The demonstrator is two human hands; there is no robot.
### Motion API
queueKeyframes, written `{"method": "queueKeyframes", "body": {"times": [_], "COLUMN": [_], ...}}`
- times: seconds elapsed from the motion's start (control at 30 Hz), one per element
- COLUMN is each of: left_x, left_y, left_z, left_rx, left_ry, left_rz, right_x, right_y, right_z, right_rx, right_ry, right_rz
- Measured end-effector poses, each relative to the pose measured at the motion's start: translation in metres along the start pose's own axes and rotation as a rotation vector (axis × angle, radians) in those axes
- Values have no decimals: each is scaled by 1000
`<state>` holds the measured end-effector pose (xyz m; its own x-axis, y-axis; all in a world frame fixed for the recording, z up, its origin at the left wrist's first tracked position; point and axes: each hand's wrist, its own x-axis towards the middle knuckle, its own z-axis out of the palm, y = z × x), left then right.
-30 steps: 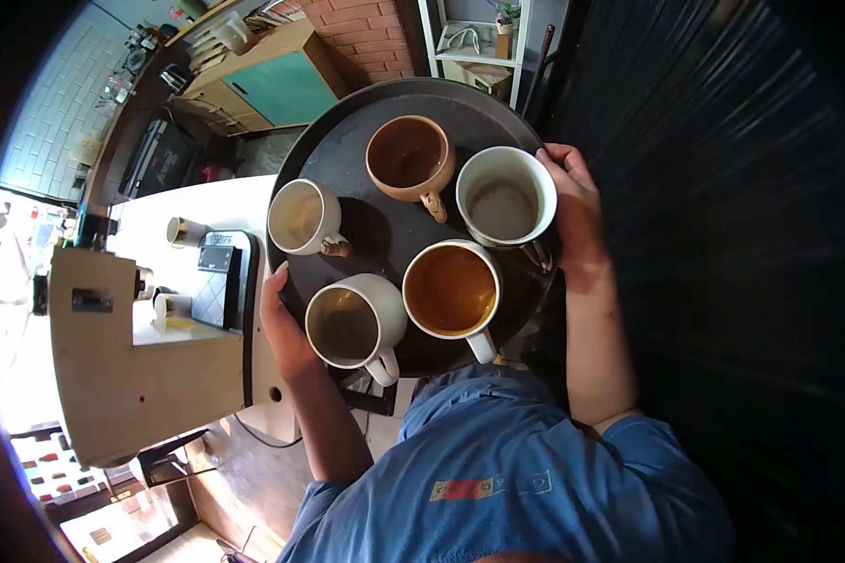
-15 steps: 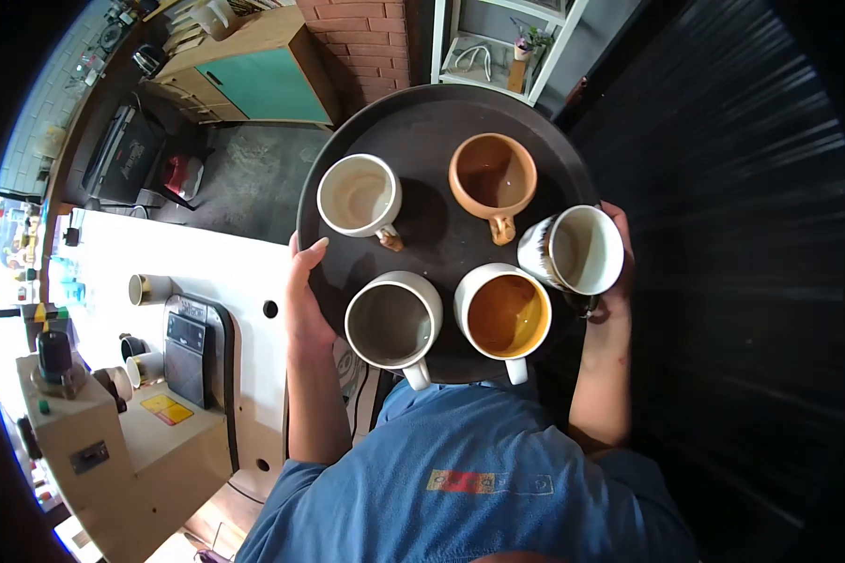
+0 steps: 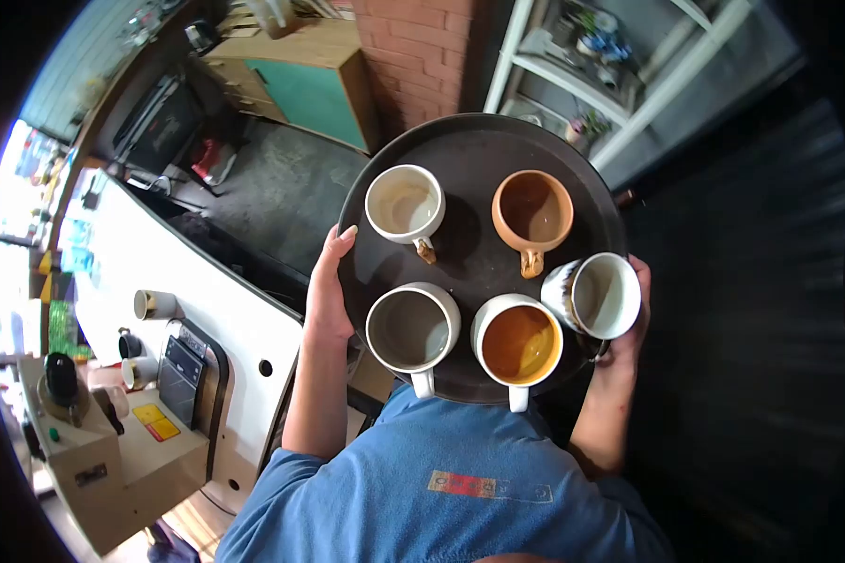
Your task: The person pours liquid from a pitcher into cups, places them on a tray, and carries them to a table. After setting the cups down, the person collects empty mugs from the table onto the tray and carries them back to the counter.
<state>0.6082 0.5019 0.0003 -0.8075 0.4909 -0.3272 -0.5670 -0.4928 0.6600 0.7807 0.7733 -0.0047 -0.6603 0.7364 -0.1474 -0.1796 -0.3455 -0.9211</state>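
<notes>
Both my hands carry a round dark tray [image 3: 479,258] in front of my body. My left hand [image 3: 329,291] grips its left rim, thumb on top and the other fingers hidden beneath. At the right rim my right hand [image 3: 634,319] holds on, largely hidden behind a patterned white mug [image 3: 559,291]. Several other mugs stand upright on the tray: a cream mug [image 3: 432,220] at far left, a terracotta mug [image 3: 532,246] at far right, a grey-lined white mug [image 3: 423,382] near left, and an orange-lined white mug [image 3: 519,398] near right.
On my left runs a white counter [image 3: 225,310] with a beige machine [image 3: 94,479], a black scale [image 3: 182,375] and a few cups [image 3: 155,304]. Ahead are a wooden cabinet [image 3: 310,94], a brick pillar [image 3: 418,66] and white shelving [image 3: 573,83]. A dark ribbed wall [image 3: 751,328] is at right.
The tray, still in both hands with its mugs, sits slightly further right and lower in view. The surroundings have rotated, with more of the shelving and the counter's far edge showing.
</notes>
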Motion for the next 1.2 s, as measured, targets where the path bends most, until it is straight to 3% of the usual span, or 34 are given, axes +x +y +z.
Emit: {"method": "queueKeyframes", "body": {"times": [0.23, 0.47, 0.77, 0.97, 1.2], "left_x": [15, 35, 62, 77, 83], "left_y": [31, 65, 144, 213, 259], "left_z": [24, -7, -91, -127, -166], "left_rx": [-91, -134, -181, -252, -299], "left_ry": [130, 260, 330, 396, 508], "left_rz": [122, 303, 551, 681, 848], "right_x": [75, 141, 187, 249, 236], "right_y": [-12, 18, 74, 152, 165], "right_z": [51, 125, 294, 396, 535], "right_rx": [-38, 34, -39, -46, -40], "right_ry": [-39, -301, -485, -732, -904], "right_rz": [77, 162, 229, 243, 366]}}
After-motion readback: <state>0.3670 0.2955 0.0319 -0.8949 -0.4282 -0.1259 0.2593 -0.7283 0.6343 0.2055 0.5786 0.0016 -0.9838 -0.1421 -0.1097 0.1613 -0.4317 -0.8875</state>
